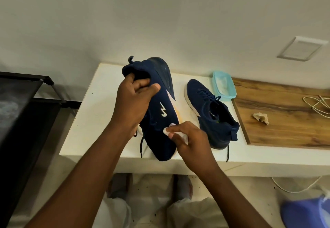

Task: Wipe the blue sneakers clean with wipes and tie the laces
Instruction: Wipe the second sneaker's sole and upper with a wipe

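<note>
Your left hand (pixel 135 100) curls into the collar of the held sneaker (pixel 160 106), tipping its side up above the white surface (pixel 92 106) so the knit faces you for wiping. Your right hand (pixel 189 138) pinches a wipe (pixel 167 130) against that side near the toe. The second sneaker (pixel 212 113) stands at its 3 o'clock, laces loose, with the tub (pixel 224 85) at 1 o'clock.
</note>
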`<action>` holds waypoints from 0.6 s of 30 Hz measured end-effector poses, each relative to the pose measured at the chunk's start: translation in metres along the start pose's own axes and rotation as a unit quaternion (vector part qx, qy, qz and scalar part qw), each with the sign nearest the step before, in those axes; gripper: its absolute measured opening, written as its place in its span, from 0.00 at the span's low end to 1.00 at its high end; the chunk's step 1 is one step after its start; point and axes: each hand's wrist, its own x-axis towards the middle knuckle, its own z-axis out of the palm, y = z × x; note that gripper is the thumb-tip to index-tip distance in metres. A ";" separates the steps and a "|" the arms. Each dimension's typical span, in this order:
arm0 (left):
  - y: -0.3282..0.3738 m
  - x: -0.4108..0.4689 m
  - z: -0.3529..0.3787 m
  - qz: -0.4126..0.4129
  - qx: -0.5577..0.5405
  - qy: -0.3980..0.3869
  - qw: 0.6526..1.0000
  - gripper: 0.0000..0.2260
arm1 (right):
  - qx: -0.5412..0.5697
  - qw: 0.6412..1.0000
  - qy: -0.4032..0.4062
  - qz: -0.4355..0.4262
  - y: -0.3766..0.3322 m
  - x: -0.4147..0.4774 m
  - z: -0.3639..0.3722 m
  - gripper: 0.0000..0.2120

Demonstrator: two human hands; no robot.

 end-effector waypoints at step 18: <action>-0.070 0.028 -0.017 -0.014 0.161 0.038 0.986 0.09 | -0.004 0.998 -0.051 0.045 0.010 0.020 0.011 0.09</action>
